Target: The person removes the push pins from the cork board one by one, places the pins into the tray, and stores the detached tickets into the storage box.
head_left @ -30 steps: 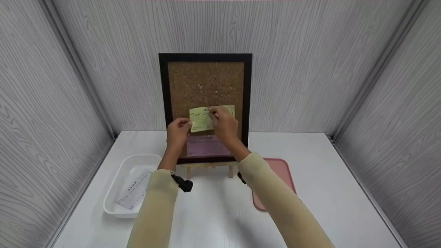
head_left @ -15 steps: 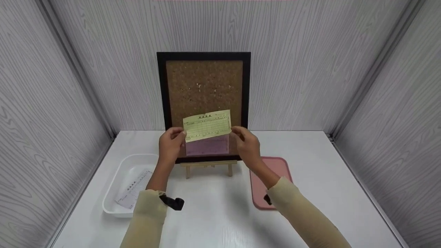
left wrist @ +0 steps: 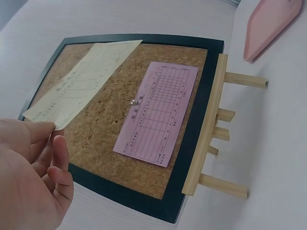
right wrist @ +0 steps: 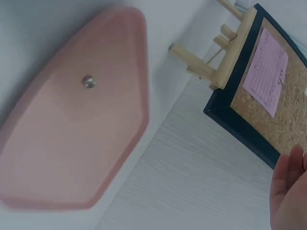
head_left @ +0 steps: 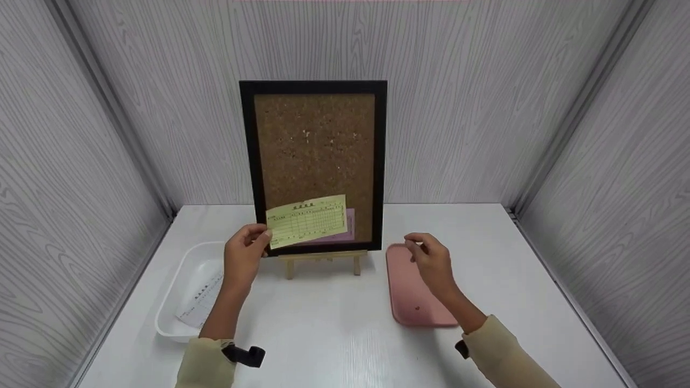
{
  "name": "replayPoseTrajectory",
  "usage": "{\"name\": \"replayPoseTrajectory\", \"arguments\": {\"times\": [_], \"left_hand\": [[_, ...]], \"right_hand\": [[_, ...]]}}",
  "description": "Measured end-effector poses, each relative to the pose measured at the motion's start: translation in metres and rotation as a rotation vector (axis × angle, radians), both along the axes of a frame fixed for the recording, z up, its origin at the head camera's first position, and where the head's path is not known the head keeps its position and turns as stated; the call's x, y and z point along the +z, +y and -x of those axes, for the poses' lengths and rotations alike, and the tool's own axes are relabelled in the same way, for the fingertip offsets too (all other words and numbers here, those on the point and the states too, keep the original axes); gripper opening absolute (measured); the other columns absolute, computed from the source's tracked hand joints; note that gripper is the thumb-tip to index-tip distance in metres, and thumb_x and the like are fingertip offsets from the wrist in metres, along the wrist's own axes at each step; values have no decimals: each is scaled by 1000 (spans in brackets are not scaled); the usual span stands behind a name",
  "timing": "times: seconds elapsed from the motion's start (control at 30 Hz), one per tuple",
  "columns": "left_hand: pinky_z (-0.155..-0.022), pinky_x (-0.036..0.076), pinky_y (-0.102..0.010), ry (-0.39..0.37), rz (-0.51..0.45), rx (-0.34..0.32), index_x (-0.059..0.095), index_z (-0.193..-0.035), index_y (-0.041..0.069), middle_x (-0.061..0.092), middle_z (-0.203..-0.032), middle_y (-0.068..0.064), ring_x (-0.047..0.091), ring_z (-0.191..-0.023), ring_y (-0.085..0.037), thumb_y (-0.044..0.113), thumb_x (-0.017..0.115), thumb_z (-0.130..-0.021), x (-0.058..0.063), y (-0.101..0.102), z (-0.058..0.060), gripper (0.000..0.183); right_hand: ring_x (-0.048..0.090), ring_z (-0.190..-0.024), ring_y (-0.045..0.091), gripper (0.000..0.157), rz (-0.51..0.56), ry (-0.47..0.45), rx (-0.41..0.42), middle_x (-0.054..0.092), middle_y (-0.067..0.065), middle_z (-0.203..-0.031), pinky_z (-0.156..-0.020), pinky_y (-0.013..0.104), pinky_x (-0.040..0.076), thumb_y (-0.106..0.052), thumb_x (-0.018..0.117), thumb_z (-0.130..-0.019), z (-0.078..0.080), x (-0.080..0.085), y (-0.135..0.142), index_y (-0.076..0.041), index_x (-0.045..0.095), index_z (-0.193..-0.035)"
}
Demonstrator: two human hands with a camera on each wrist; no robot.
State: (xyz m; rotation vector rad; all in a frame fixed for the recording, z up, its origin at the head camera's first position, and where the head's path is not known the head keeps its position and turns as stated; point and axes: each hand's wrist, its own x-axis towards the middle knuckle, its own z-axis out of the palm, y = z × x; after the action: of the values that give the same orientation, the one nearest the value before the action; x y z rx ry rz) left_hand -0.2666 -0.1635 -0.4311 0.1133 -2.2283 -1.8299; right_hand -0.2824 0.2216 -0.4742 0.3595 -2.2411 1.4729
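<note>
In the head view my left hand (head_left: 241,256) pinches the lower left corner of a yellow printed form slip (head_left: 307,222), held tilted in front of the corkboard (head_left: 318,167). The left wrist view shows the slip (left wrist: 84,79) slanting over the cork. A purple form slip (left wrist: 158,115) is fixed low on the board by a clear-headed push pin (left wrist: 134,102). My right hand (head_left: 434,267) is over the far part of the pink tray (head_left: 401,280), its thumb and forefinger close together; I cannot tell whether they hold anything. A push pin (right wrist: 88,81) lies on that tray.
A small wooden easel (head_left: 323,254) supports the black-framed board on the white table (head_left: 323,334). Left of it stands a white tray (head_left: 186,256) with a white printed slip (head_left: 199,302) inside. Grey wood-grain panels (head_left: 458,108) surround the table on three sides.
The yellow slip has come off the board, moving down and left with my left hand. My right hand was at its top edge, then pinched its right edge, and has since moved right over the pink tray.
</note>
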Motion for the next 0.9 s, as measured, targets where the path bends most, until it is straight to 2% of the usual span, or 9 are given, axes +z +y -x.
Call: {"name": "replayPoseTrajectory", "arguments": {"times": [0.13, 0.47, 0.73, 0.9], "left_hand": [[-70, 52, -23, -16, 31, 19, 65, -123, 7, 67, -115, -11, 59, -81, -16, 27, 62, -101, -3, -9, -11, 29], [-67, 51, -21, -74, 58, 140, 63, -126, 8, 66, -117, -9, 60, -81, -16, 29, 61, -102, -25, -46, -37, 32], [-69, 49, -20, -160, 89, 250, 60, -132, 9, 66, -121, -8, 58, -81, -10, 35, 57, -103, -41, -81, -51, 40], [-70, 48, -21, -209, 116, 317, 59, -134, 9, 66, -121, -8, 59, -83, -12, 35, 55, -104, -50, -100, -56, 40]], "right_hand": [[63, -72, 30, 12, -14, -36, -40, 69, 8, -94, -59, 24, 49, -15, 67, -98, -8, -6, 18, -12, 73, -108], [63, -68, 27, 13, -157, -163, -34, 66, 1, -85, -58, 25, 49, -11, 67, -97, -26, -35, 45, -18, 73, -105], [60, -64, 9, 11, -380, -274, -60, 73, 0, -94, -58, 24, 47, -8, 69, -95, -39, -65, 57, -11, 75, -103], [60, -67, 9, 11, -424, -331, -62, 73, 1, -93, -61, 27, 48, -6, 69, -93, -43, -76, 60, -8, 75, -102]]}}
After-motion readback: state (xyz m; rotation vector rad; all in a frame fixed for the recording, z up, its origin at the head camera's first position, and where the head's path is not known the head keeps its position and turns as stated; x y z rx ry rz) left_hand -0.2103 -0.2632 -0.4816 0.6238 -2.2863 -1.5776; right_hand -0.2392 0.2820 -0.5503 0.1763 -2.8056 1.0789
